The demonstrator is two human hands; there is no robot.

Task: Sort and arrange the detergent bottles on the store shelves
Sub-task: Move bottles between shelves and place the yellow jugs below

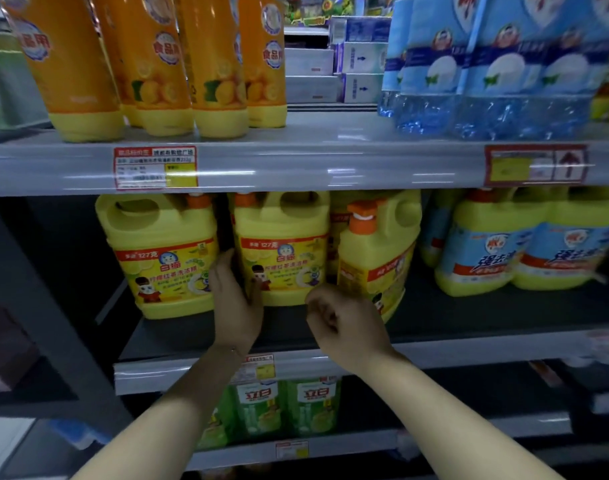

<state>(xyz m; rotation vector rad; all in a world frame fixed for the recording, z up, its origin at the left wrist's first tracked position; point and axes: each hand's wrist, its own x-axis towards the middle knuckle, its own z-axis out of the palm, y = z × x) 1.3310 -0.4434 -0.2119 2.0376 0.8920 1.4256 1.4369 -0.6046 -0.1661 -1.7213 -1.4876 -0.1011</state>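
Grey store shelving [296,164] stacked with detergent, middle yellow jug [282,251] on the centre shelf, left hand [235,292] flat against its left side, right hand [331,317] curled empty just before the pump bottle [362,258] beside it

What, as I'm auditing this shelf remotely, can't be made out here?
In the head view:
- Cut off by the frame's top edge: tops of the orange bottles.
- Too small and blurred: print on the upper price tag.
- Hidden between the left jug and middle jug: fingertips of the left hand, so its grip is unclear.
- Motion-blurred: the right hand; contact with the pump bottle unclear.
- Hidden by the shelf edge: tops of the green bottles.
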